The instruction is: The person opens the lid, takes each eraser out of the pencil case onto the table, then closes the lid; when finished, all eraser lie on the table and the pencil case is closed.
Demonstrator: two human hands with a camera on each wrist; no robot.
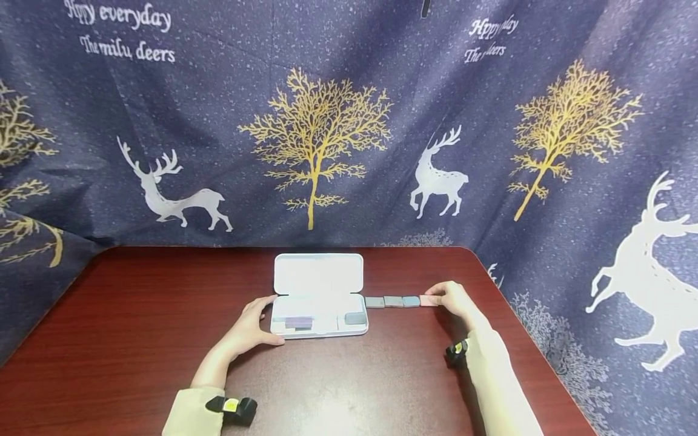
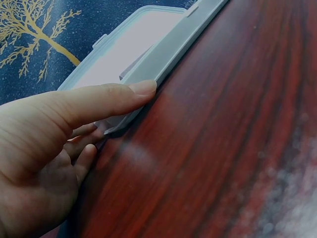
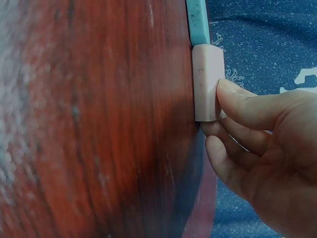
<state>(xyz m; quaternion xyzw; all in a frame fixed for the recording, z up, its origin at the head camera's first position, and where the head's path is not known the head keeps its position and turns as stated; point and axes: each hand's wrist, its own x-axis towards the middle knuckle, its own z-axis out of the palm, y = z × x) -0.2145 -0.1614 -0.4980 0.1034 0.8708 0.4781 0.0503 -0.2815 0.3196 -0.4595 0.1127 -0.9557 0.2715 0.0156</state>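
Observation:
A white pencil case [image 1: 320, 335] lies with its lid raised on the table. My left hand [image 1: 246, 327] holds its left end, the thumb against the front wall and the other fingers around the far corner. Inside are a purple block [image 1: 299, 322] and a grey block [image 1: 355, 318]. To the right of the case runs a row of small eraser-like blocks, two grey ones and a blue one [image 1: 411, 301]. At the row's right end my right hand [image 1: 460, 304] pinches a pink eraser [image 3: 208, 82], which stands against the blue block [image 3: 198, 22] in the right wrist view.
The table [image 1: 136, 339] is dark reddish wood with a glossy front part. Behind it hangs a dark blue cloth [image 1: 218, 121] printed with deer and trees. Black straps with small devices [image 1: 234, 407] sit on both wrists.

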